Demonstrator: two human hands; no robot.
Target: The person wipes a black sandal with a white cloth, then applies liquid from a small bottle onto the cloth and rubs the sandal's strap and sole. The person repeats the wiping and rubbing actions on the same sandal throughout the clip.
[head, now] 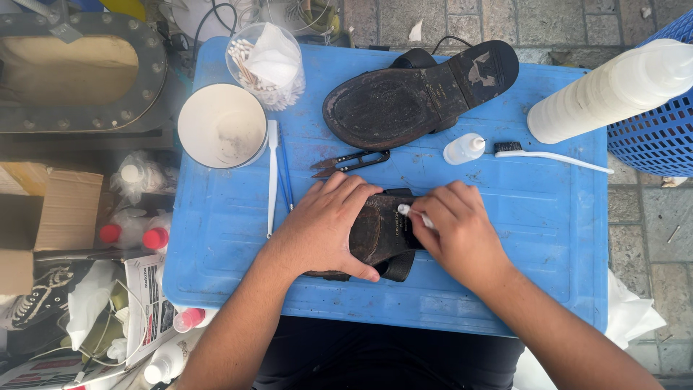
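The dark brown leather sandal (379, 235) is lying on the blue plastic lid (541, 217) that is serving as a work surface, near the lid's front edge and just below the small black thread snips (351, 162). Its long axis is running roughly from the lid's front edge toward its back edge, tilted slightly; which end is the toe cannot be told, since both hands are covering much of it.

The left hand (325, 227) is lying spread over the sandal's left side, fingers curled over the top edge and thumb pressing along the lower edge. The right hand (458, 231) is pinching a white cotton swab (413, 214) between thumb and fingers, and the swab's tip is touching the sandal's upper face.

A second dark sandal (419, 94) is lying sole up toward the lid's back edge. The lower strap of the held sandal is partly hidden beneath the left thumb.
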